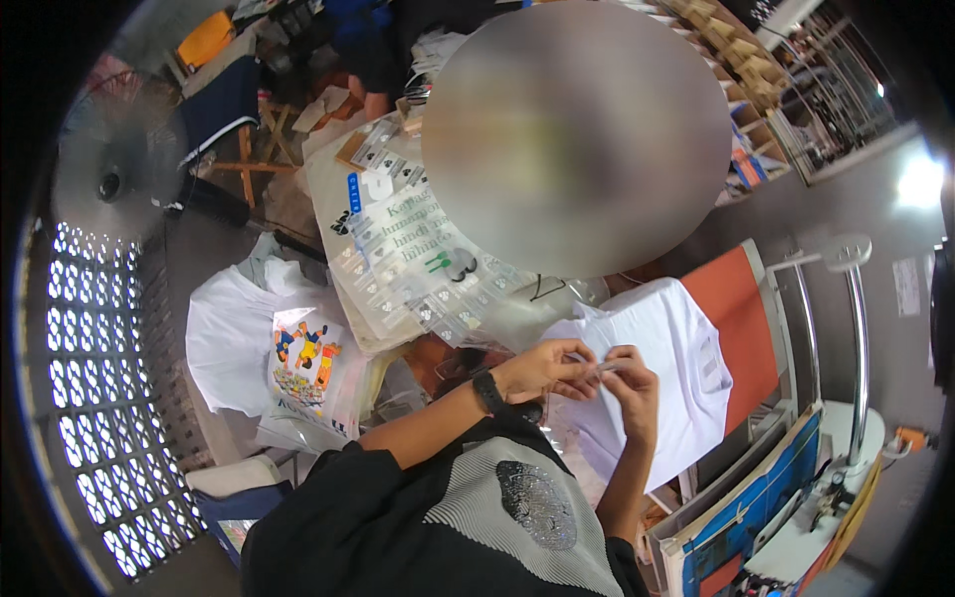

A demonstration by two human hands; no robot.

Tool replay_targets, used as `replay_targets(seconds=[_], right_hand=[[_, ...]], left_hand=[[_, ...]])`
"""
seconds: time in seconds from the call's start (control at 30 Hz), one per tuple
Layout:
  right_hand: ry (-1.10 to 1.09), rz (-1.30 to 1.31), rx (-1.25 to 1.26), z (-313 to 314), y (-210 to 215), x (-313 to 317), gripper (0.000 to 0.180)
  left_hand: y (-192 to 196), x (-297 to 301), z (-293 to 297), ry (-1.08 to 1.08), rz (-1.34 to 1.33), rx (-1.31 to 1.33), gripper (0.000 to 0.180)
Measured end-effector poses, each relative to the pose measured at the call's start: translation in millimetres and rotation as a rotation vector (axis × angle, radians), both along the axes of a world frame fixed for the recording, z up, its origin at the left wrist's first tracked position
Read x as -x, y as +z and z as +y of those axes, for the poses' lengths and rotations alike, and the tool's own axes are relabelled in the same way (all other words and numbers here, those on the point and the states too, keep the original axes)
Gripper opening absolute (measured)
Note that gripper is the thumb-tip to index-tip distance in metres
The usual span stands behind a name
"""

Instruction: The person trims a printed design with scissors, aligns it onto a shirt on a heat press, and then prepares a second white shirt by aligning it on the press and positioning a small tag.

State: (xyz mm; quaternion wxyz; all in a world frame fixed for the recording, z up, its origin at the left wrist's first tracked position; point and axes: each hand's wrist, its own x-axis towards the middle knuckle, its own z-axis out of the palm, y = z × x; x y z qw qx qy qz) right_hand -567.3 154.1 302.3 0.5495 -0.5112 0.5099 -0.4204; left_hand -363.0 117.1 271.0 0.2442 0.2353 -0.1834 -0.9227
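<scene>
Nearest, left hand (542, 370) and right hand (629, 383), fingertips of both pinched on one small clear plastic piece (605, 367), held just over white T-shirt (662, 373) on orange press pad (741, 328). Black wristwatch (487, 390) on left wrist. Left of T-shirt: second white shirt (229, 343), one colourful cartoon transfer sheet (306, 358) on it. Beyond T-shirt: printed sheets with many small clear bags (418, 269) across cluttered bench. Far left: one fan (114, 159), lattice wall (95, 378).

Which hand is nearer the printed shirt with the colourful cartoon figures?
Left. The left hand, wearing a black wristband, is over the near edge of the white shirt, closer to the printed shirt at the person's left. The right hand is beyond it, farther right.
</scene>
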Motion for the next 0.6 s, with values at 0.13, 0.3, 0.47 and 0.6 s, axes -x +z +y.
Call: replay_targets(seconds=[0.13, 0.3, 0.47, 0.6], right_hand=[[0.116, 0.042, -0.063, -62.0, -35.8, -64.5, 0.017], [0.179, 0.506, 0.046, -125.4, -144.9, -152.2, 0.024], [0.161, 0.926, 0.271, -149.3, -199.9, -241.9, 0.052], [0.217, 1.131, 0.249, -161.0, -198.0, -258.3, 0.066]], left_hand=[[-25.9, -61.2, -11.3, 0.313, -0.123, 0.030, 0.043], [-103.8, -159.5, -3.5, 0.527, -0.647, 0.179, 0.026], [-119.2, -208.7, 5.7, 0.693, -0.882, 0.038, 0.022], [-133.2, -213.9, 2.5, 0.909, -0.950, 0.084, 0.026]])
